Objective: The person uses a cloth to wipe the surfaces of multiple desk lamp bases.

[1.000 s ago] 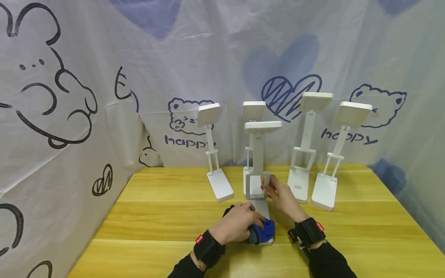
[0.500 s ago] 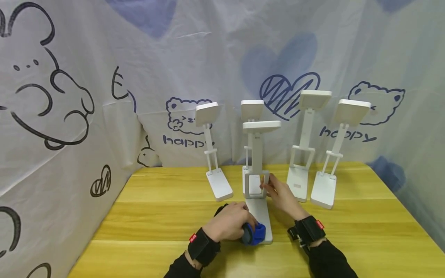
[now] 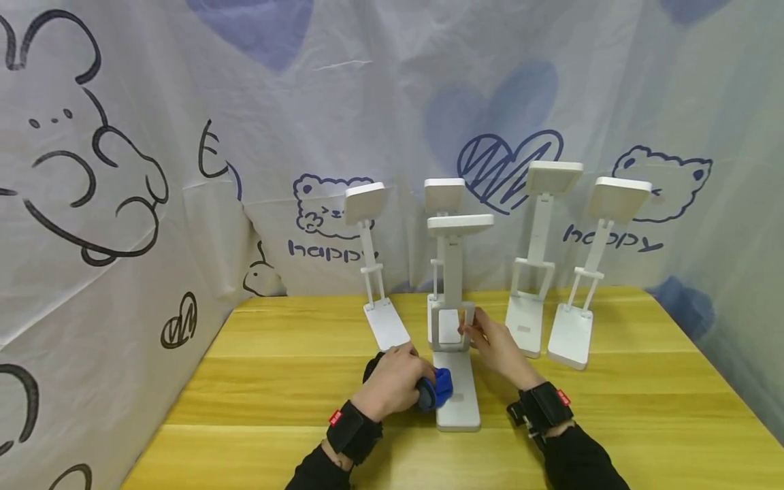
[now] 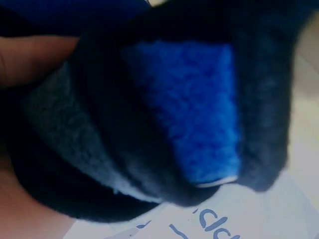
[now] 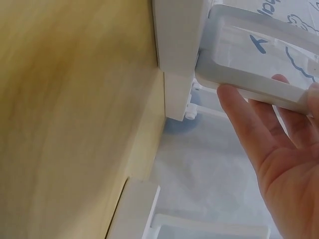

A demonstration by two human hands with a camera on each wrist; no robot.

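A white folding phone stand (image 3: 452,272) stands upright at the middle of the table, its flat base (image 3: 459,408) toward me. My right hand (image 3: 499,350) pinches the side of the stand's lower frame (image 5: 264,87), thumb and fingertips on the bar. My left hand (image 3: 395,381) grips a bunched blue and dark grey cloth (image 3: 442,388) with black edging, at the left edge of the base. Up close in the left wrist view, the fuzzy blue cloth (image 4: 199,109) fills most of the picture and hides most of the left fingers.
Behind stand more white phone stands: one at the left (image 3: 387,325), one directly behind the middle one (image 3: 444,194), and two at the right (image 3: 524,325) (image 3: 571,337). A printed white curtain (image 3: 392,102) hangs behind the wooden table (image 3: 275,395).
My left hand has slid the cloth leftward and slightly back across the base, uncovering its front end. My right hand keeps its hold on the frame.
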